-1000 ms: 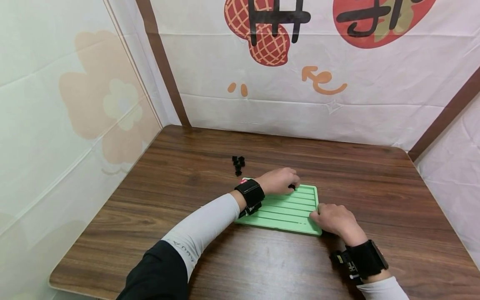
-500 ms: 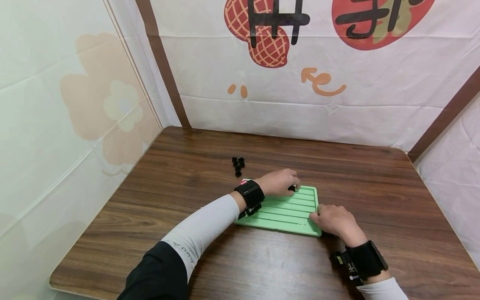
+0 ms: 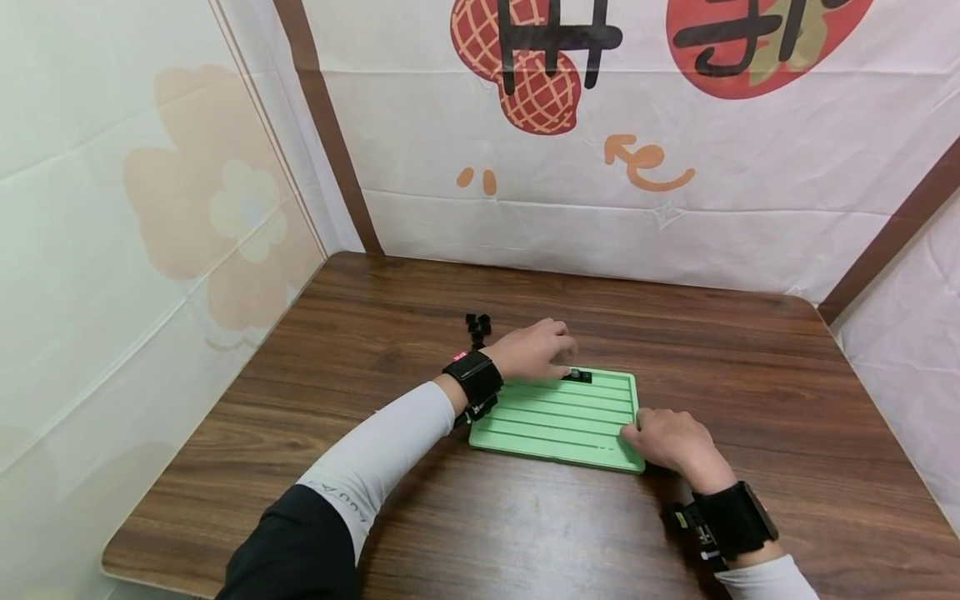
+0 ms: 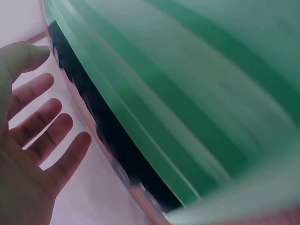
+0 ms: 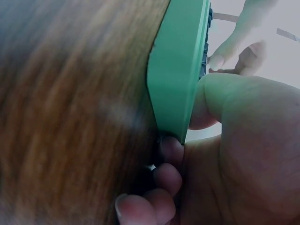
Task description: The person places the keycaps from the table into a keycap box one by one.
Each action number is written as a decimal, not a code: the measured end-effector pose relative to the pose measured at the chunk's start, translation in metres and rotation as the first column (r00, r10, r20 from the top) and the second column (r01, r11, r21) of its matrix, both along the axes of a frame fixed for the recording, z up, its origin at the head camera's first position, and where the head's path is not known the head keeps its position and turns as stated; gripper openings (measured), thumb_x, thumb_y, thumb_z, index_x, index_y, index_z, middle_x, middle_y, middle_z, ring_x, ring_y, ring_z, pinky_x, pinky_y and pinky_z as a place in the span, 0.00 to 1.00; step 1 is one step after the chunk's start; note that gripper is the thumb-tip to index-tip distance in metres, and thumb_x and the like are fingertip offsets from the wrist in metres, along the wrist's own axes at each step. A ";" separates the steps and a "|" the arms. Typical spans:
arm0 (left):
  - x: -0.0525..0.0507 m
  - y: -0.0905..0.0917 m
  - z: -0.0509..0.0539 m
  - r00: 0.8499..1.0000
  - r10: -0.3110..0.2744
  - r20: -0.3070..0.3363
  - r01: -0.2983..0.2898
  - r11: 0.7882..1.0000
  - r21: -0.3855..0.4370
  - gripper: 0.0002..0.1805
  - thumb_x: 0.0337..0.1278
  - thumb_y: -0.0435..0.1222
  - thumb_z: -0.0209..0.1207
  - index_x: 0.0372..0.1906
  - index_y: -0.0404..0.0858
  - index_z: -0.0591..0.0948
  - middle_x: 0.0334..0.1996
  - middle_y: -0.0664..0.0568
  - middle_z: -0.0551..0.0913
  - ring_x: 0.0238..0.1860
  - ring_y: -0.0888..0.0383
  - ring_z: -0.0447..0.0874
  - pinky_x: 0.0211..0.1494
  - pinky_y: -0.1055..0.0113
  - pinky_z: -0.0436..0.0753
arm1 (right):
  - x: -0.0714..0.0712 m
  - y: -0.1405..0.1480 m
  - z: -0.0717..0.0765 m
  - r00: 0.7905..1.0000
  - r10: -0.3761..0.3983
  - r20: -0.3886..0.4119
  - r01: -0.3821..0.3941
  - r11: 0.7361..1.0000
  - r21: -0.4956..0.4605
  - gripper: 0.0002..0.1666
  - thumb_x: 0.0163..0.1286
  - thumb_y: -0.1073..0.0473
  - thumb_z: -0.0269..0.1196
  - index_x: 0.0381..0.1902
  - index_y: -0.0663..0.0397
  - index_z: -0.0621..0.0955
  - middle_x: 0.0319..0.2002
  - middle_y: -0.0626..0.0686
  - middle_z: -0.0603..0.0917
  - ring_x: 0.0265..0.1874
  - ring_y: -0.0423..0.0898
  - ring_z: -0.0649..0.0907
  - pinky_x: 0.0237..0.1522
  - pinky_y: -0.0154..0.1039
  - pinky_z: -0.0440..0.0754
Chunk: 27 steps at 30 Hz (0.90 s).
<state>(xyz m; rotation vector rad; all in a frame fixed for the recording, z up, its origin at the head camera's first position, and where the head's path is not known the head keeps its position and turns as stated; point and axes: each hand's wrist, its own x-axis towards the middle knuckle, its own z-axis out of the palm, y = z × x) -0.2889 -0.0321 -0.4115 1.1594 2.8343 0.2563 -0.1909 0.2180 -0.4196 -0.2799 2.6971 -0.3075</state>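
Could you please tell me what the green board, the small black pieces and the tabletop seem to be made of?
Green board: probably molded plastic, satin, given its even color and crisp ridges.
Small black pieces: perhaps plastic, from their dark, block-like look; too small to judge finish.
Tabletop: wood or wood-look laminate, slightly glossy, given its brown grain and soft reflection.

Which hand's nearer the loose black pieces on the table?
Left. The left hand is just right of the loose black pieces, by the far edge of the green board; the right hand grips the board's right side, farther off.
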 end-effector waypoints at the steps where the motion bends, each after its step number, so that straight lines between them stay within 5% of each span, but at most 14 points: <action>1: 0.000 -0.004 0.001 1.000 0.005 -0.003 -0.005 1.000 0.002 0.19 0.66 0.50 0.56 0.57 0.49 0.78 0.51 0.55 0.73 0.48 0.60 0.69 0.40 0.69 0.75 | 0.000 0.000 0.000 1.000 -0.002 -0.002 0.002 1.000 -0.001 0.14 0.68 0.50 0.48 0.29 0.53 0.73 0.22 0.52 0.67 0.22 0.47 0.66 0.28 0.42 0.59; 14: -0.016 -0.055 -0.001 0.989 0.148 0.000 -0.148 0.988 0.031 0.20 0.65 0.51 0.57 0.57 0.48 0.79 0.53 0.54 0.73 0.51 0.59 0.69 0.46 0.65 0.76 | 0.004 0.001 -0.002 0.999 0.014 -0.038 -0.015 0.999 -0.036 0.16 0.70 0.51 0.48 0.25 0.52 0.69 0.20 0.49 0.62 0.21 0.45 0.61 0.28 0.42 0.56; 27: -0.033 -0.105 -0.007 0.958 0.288 0.001 -0.288 0.956 0.054 0.20 0.64 0.46 0.58 0.57 0.44 0.78 0.52 0.50 0.73 0.51 0.54 0.68 0.50 0.60 0.75 | 0.005 -0.001 -0.001 0.999 0.011 -0.047 -0.013 0.999 -0.031 0.17 0.71 0.50 0.49 0.24 0.51 0.69 0.20 0.49 0.62 0.20 0.45 0.61 0.27 0.42 0.56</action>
